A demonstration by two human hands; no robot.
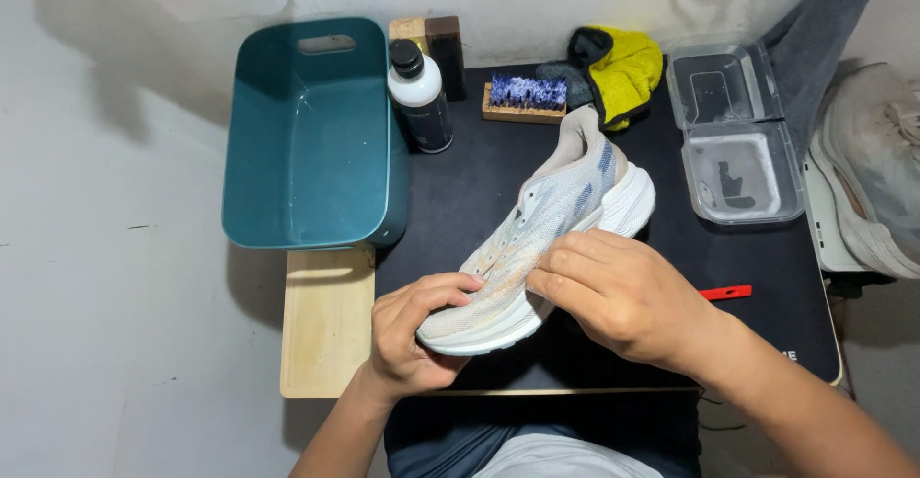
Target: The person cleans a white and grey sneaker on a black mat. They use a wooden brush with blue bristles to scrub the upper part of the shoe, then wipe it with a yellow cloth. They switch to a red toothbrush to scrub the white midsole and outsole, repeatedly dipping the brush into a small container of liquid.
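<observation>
Centrally, a white sneaker [551, 239] is gripped by the left hand [412, 330] and right hand [613, 291] near the table [767, 277] front edge, hemmed by a teal tub [307, 143] and clear box [738, 133].

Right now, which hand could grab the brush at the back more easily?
Probably the right hand. It only rests on top of the shoe, while the left hand grips its toe. The brush sits straight behind.

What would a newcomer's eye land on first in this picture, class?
First, the white running shoe at the centre of the black mat, held at its toe by the left hand while the right hand pinches its lace area. Next, the large teal tub at the upper left.
</observation>
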